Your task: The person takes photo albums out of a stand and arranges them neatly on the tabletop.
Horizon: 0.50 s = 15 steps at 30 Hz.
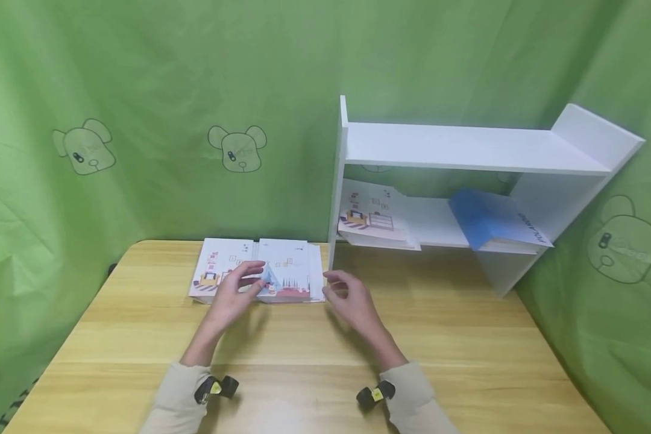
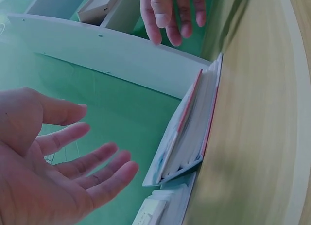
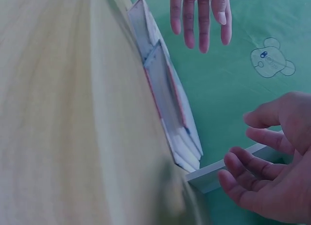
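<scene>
Two white photo-album-like books with printed drawings lie side by side on the table: a left book with a yellow vehicle picture and a right book with a blue tent picture. White pages or a cover stick out past the right book's edge. My left hand hovers over the gap between the books, fingers loosely bent and empty. Near the right book's right side, my right hand hangs with relaxed fingers. In the left wrist view, a space shows between the left hand and the right book.
A white two-tier shelf stands at the table's back right. On its lower board lie a similar illustrated book and a blue-and-white book marked POLAROID. Behind hangs a green curtain with bear drawings; below is the wooden table.
</scene>
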Available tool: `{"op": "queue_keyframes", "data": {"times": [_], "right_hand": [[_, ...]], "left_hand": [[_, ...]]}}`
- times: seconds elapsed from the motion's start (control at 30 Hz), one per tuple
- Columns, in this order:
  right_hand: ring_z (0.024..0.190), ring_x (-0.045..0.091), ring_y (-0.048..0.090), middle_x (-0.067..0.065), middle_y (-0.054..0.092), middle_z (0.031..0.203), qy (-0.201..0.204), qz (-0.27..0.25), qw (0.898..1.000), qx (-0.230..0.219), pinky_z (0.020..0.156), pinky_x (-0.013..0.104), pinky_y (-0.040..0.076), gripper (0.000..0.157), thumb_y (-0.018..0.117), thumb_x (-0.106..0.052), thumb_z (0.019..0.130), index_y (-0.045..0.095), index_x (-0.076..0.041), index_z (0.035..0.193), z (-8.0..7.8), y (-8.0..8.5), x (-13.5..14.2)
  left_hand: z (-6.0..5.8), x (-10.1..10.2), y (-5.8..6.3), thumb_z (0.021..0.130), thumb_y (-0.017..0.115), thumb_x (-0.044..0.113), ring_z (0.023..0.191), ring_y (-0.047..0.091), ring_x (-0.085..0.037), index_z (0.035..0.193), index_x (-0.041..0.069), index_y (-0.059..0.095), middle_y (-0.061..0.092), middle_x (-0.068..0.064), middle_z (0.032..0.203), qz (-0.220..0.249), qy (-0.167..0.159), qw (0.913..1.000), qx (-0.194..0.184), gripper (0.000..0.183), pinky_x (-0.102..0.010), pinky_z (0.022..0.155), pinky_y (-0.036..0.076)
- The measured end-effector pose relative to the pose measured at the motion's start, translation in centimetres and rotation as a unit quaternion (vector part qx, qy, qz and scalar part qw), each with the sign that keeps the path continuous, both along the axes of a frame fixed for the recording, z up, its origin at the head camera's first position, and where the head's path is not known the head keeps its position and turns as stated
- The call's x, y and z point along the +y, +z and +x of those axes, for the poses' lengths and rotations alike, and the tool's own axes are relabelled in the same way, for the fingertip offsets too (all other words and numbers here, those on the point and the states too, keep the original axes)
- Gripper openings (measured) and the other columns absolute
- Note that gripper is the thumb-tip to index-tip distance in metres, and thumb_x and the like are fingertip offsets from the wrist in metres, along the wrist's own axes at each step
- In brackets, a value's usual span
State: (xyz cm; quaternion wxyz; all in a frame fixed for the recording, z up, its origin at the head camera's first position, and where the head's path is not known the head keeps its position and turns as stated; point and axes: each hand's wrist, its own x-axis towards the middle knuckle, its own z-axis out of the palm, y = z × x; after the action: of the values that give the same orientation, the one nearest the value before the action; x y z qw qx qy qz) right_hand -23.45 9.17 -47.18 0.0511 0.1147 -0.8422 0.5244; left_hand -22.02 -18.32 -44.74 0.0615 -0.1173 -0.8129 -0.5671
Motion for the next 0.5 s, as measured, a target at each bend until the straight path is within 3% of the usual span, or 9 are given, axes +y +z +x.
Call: {"op": "queue_keyframes", "data": {"times": [0.5], "right_hand": [[0.112, 0.034, 0.065, 0.017, 0.068, 0.122, 0.024, 0.016, 0.999, 0.027, 0.093, 0.042, 0.06, 0.037, 0.074, -0.006, 0.092, 0.067, -0.006, 0.128, 1.2, 3.3, 0.6]], "left_hand": [[0.5, 0.6, 1.1, 0.099, 0.063, -0.001, 0.126, 0.055, -0.05, 0.137, -0.006, 0.056, 0.06, -0.027, 0.135, 0.062, -0.027, 0.9975, 0.021, 0.039, -0.053, 0.109, 0.048]]}}
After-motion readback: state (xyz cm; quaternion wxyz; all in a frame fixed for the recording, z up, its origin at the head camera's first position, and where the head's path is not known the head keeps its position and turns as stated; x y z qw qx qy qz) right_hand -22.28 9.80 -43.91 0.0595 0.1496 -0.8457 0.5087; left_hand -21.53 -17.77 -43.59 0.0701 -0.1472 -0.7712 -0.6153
